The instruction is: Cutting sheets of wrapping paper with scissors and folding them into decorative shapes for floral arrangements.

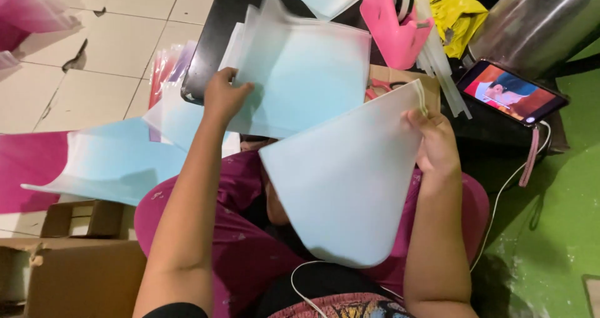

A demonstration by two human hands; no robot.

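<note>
My right hand (435,144) pinches the top corner of a rolled sheet (347,180), a thin frosted plastic that goes from pale blue to white. It is curled into a cone and hangs down over my lap, in front of my pink trousers. I judge it very light and flexible, a little springy, so it wants to open again if I loosen the pinch. The surface looks smooth and probably slippery, so the best place to hold is where the two edges overlap, near the corner, with thumb on one side and fingers behind.

My left hand (224,96) is closed on the left edge of the stack of flat sheets (300,74) lying on the black table (215,37). These sheets seem just as soft and would bend if lifted by one edge only.

Counting: one rolled sheet in my right hand; in the stack I see at least three or four edges, the exact number I cannot tell. One phone (512,93) lies to the right.
</note>
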